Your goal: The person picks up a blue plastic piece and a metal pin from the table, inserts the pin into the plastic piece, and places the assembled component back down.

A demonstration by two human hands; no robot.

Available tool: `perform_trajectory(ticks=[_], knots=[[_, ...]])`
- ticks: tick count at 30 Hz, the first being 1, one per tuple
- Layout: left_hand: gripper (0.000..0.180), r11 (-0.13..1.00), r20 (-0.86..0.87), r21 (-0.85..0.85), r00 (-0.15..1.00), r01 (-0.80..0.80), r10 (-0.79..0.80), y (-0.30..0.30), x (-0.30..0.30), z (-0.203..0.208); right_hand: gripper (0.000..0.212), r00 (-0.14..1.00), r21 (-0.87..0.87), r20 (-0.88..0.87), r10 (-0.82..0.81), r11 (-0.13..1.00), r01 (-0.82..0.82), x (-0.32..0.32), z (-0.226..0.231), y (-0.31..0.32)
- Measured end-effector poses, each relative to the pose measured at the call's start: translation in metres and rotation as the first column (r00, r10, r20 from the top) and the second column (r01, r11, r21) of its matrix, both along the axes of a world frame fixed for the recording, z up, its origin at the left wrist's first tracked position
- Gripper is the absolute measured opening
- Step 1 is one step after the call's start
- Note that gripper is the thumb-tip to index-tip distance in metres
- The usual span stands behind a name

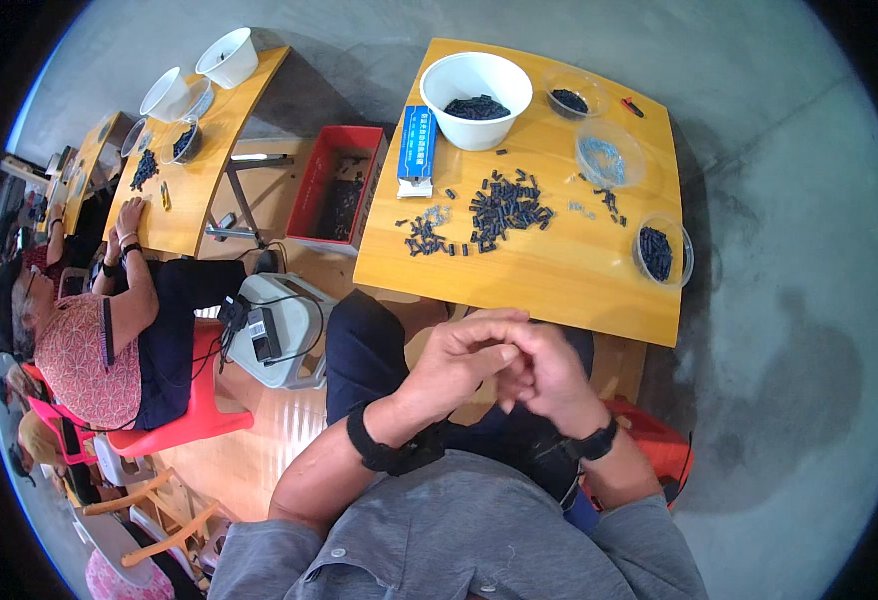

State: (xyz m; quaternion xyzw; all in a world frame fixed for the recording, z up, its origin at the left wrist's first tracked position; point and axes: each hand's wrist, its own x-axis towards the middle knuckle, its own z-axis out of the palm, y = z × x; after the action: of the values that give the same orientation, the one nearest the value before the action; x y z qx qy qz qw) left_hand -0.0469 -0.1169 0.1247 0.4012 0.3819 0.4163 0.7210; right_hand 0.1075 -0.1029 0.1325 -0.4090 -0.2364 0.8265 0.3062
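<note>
My two hands meet above my lap, just short of the table's near edge. My left hand [459, 358] has its fingers bent over toward the right one, thumb drawn in, closed. Against it is my right hand [559, 378], fingers curled under and smeared by motion. Whatever lies between them, if anything, is hidden. Ahead on the yellow wooden table [579, 295] lies a heap of small black plastic pieces [509, 208]. Left of it is a looser scatter of black pieces [425, 238] with tiny silvery bits [439, 214].
Behind the heap stand a white tub [446, 72] of black pieces and a blue box [418, 150]. Clear bowls hold black parts [655, 254] and silvery parts [601, 160]. A red crate [304, 195] sits left of the table. Another person [84, 345] sits at a neighbouring table.
</note>
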Motion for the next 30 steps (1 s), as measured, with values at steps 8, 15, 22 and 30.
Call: perform_trajectory(ticks=[8, 15, 22, 30], knots=[[0.025, 0.986, -0.233, -0.083, 0.965, -0.145, 0.123, 0.009, -0.004, -0.055, 0.04, -0.089, 0.526, 0.75, -0.655, 0.673, -0.521, 0.141, -0.016, 0.102], [0.02, 0.973, -0.383, -0.105, 0.911, -0.205, 0.151, 0.015, -0.018, -0.076, 0.033, -0.379, 0.251, 0.803, -0.461, 0.837, -0.487, 0.173, -0.032, 0.131], [0.021, 0.959, -0.361, -0.129, 0.913, -0.251, 0.19, 0.018, -0.02, -0.088, 0.009, 0.469, 0.721, 0.677, -0.567, 0.381, -0.58, 0.061, -0.086, 0.119], [0.018, 0.945, -0.402, -0.169, 0.895, -0.28, 0.194, 0.013, -0.029, -0.085, 0.014, 0.493, 0.659, 0.743, -0.453, 0.364, -0.659, 0.006, -0.106, 0.114]])
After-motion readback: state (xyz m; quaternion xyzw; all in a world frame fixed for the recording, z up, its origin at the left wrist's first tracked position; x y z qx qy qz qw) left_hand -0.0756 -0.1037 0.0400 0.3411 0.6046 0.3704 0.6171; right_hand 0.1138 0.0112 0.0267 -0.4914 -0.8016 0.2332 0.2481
